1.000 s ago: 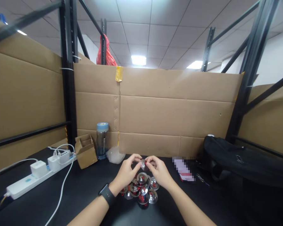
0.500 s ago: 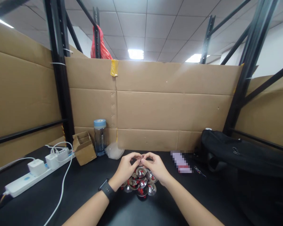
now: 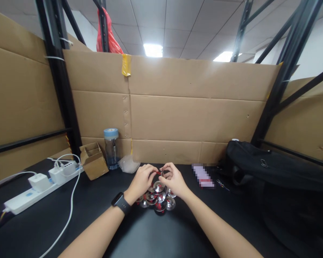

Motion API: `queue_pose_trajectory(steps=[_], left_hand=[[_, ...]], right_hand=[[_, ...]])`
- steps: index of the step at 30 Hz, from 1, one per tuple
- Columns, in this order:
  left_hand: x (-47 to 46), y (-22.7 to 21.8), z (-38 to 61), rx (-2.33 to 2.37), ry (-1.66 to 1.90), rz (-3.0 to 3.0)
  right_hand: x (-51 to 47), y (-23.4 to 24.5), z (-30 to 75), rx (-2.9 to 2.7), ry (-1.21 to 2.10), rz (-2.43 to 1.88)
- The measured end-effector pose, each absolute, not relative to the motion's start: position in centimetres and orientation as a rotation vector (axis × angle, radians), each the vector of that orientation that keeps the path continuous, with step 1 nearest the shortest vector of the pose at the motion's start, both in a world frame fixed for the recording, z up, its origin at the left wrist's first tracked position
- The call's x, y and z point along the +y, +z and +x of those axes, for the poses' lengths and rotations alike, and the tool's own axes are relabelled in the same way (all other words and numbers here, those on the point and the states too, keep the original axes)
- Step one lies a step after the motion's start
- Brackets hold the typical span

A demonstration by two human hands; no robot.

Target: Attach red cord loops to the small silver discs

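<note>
My left hand, with a dark watch on its wrist, pinches a thin red cord or strip. Facing it, my right hand has thumb and fingers curled round the rim of a small shiny metal disc seen nearly edge-on. Just below both hands, a pile of small domed metal discs, like finger cymbals with red bits among them, rests on the black table. My hands cover part of the pile's back.
A white power strip with plugs and a cable lies left. Behind it stand an open cardboard box, a blue-lidded bottle and a crumpled clear bag. On the right are a blurred pinkish item and a black backpack.
My hands have drawn slightly apart, and the red cord and the disc's edge now show between them. The view has tipped down a little.
</note>
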State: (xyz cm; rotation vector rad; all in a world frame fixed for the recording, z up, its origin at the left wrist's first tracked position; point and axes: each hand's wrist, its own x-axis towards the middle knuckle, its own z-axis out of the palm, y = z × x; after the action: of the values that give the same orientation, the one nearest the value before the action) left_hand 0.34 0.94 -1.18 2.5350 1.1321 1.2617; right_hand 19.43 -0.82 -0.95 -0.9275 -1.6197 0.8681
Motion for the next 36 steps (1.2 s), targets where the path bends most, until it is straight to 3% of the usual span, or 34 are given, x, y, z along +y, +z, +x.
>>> queue_pose_trajectory(steps=[11,22,26,31,36], left_hand=[[4.2,-2.8,-1.4,1.632,1.064,2.528],[3.4,-2.8,-1.4,1.401,0.924,2.572],[2.4,-1.9,-1.6,1.328,0.905,2.598],[0.9,-1.2,-1.0,1.186,0.896,2.686],[0.9,-1.9,-0.8,1.211,0.869,2.644]], right_hand=[[3.1,-1.8,27.1,-1.934,0.181,-1.644],[6.2,-4.1,29.6,-1.931,0.179,-1.49],[5.4,-2.9,30.1,-2.039,0.278,-1.452],[3.0,-0.2,30.0,-2.418,0.639,-1.229],[2.3,0.2,28.8,-2.422,0.612,-1.269]])
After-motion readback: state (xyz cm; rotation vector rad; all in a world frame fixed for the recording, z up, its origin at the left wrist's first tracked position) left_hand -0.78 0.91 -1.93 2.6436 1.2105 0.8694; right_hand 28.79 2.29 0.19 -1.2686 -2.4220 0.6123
